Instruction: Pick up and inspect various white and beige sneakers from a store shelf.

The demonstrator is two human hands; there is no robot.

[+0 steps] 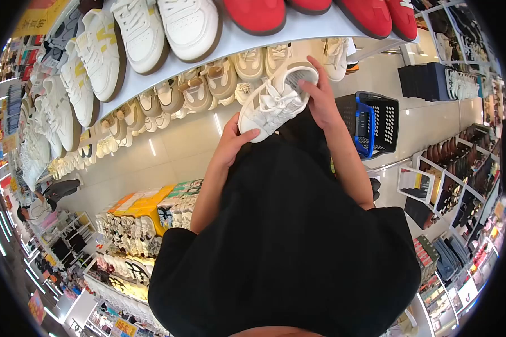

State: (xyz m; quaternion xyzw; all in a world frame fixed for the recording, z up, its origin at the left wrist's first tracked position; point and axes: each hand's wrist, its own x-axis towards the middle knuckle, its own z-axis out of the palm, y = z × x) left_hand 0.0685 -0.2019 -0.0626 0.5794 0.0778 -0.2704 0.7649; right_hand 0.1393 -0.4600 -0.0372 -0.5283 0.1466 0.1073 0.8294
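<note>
Between my hands is a white lace-up sneaker, tilted so its laces and open collar face up. My left hand grips the toe end, the thumb pressed on top near the toe. At the heel, my right hand is closed around the collar, its thumb at the opening and fingers behind the heel. The sole is mostly turned out of sight. Just beyond the sneaker runs a display shelf with white sneakers and red shoes on it.
Beige and brown shoes line a lower shelf under the display. To the right, a black shopping basket with a blue handle stands on the tiled floor. Shoe racks fill the right side. At far left another person is visible.
</note>
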